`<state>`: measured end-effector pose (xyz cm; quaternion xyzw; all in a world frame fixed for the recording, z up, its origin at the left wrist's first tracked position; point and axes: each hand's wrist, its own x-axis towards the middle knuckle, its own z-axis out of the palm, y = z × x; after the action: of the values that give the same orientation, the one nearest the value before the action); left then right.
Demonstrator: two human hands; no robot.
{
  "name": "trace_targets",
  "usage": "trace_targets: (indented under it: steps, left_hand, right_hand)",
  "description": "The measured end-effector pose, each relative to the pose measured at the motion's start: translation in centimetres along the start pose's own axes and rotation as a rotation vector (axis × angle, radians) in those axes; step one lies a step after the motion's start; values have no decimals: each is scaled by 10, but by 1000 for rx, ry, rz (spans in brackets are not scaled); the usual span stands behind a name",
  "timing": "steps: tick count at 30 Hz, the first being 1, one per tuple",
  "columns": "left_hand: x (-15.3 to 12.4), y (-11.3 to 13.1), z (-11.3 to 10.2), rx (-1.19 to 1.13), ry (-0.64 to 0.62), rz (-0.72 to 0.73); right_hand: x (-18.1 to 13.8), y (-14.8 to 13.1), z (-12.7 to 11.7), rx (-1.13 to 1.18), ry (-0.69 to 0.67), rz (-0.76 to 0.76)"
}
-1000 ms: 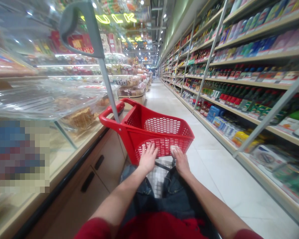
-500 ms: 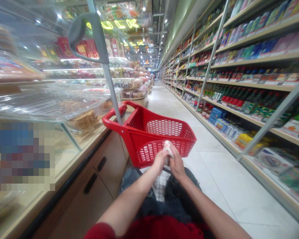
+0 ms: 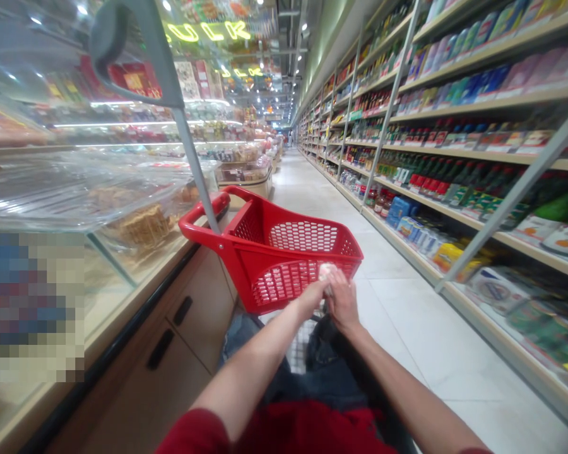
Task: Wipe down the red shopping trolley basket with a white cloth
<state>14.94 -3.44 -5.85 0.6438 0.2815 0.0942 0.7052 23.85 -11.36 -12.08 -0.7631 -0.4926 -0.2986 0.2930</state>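
Observation:
My left hand and my right hand meet in front of me at about the middle of the view. Between them is a small crumpled white tissue, its top sticking out past the fingers. Both hands are closed on it, the right fingers bent over the left ones. Just beyond, a red plastic shopping basket with perforated sides stands with its handle end to the left. From my view the hands overlap its near right corner, and I cannot tell whether they touch it.
A glass-topped counter with packaged food runs along my left. Tall shelves of bottles and cans line the right side. A grey pole with a loop grip rises by the basket's handle. The tiled aisle stretches ahead.
The view has shifted slightly, so basket and shelves sit further left. My right fingers have curled further over the tissue and my left hand.

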Motion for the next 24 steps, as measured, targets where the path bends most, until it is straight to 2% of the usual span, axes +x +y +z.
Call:
trace_targets:
  steps: [2,4,6,9,12,14,17,19,21,24]
  left_hand:
    - [-1,-2,3,344,61,131]
    - [-2,-8,1,708,182,225]
    - [-3,-15,-4,1013,260,281]
    - [-5,-24,-15,1305,234,370]
    - [-6,-27,-25,1447,209,449]
    - [-5,-27,-33,1502,219,479]
    - [-4,-25,-42,1560,246,509]
    - [-2,-22,-46,1585,269,528]
    - [-2,-20,-48,1603,286,542]
    - [-2,-22,-49,1618,285,562]
  right_hand:
    - [12,22,1,-76,46,123]
    - [22,43,6,-143,63,203]
    - [21,56,14,-178,4,188]
    - [0,59,29,-196,-164,118]
    - [-21,48,34,-184,-241,60]
    - [-20,39,27,-171,-182,40]
    - [6,28,15,-150,-34,45]
    - [26,22,14,-133,-2,47]
    - [35,18,20,-122,-41,39]
    - [18,12,36,-119,-174,1]
